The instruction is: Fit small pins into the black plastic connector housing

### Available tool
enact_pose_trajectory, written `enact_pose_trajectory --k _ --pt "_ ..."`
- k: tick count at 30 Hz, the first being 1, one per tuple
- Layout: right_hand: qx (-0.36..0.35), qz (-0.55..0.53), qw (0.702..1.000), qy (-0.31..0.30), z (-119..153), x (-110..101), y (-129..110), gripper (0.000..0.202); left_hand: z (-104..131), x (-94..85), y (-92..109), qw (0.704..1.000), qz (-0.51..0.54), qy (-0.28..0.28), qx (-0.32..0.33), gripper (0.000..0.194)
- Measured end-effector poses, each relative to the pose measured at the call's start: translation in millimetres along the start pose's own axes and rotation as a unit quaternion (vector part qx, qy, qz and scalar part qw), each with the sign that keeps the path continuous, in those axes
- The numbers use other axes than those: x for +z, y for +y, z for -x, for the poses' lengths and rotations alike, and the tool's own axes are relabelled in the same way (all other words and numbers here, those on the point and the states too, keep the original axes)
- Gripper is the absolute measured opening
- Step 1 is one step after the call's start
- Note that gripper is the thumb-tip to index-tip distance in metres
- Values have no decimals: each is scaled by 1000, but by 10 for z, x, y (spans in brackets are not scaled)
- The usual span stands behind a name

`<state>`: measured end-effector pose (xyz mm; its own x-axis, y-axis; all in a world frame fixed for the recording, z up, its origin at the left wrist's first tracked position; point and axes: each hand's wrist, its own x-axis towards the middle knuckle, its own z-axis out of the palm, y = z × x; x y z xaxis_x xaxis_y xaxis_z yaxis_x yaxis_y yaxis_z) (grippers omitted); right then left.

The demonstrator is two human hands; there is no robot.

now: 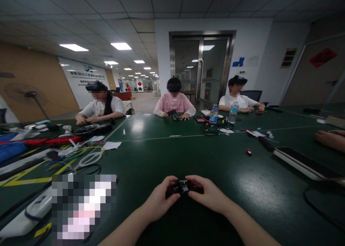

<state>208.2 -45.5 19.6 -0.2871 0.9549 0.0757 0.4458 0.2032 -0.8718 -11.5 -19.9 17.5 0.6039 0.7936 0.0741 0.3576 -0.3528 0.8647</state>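
Observation:
Between my two hands is a small black device with metallic parts (184, 186), held low over the near part of the green table. My left hand (163, 197) grips its left end, thumb in front and fingers curled behind. On the other end, my right hand (207, 192) closes in the same way. The device looks like a small electronic part, but its exact kind is too dark and small to make out. My fingers cover both of its ends.
Cables (90, 159), tools and a white power strip (29, 212) crowd the left. A phone-like slab (304, 163) and a small red object (248, 152) lie right. Bottles (214, 114) stand farther back on the green table (151, 149). Several people sit around it, one hand (330, 140) at far right.

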Motion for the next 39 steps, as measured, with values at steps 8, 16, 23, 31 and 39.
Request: enact_pose_trajectory --k 8,16,23,31,39 --pt "19 3 1000 -7 8 -24 -95 47 -9 5 -18 1000 0 -8 -1 43" --pt "16 -18 1000 -13 24 -15 -151 40 -24 34 -59 999 31 8 1 57" --pt "27 -13 1000 -3 6 -15 -110 40 -45 79 30 997 68 -13 -30 42" --pt "1 1 1000 -7 27 -19 -153 41 -35 53 70 998 53 -5 -15 36" --pt "-63 23 998 -2 35 60 -178 23 -47 76 30 999 44 -13 2 35"
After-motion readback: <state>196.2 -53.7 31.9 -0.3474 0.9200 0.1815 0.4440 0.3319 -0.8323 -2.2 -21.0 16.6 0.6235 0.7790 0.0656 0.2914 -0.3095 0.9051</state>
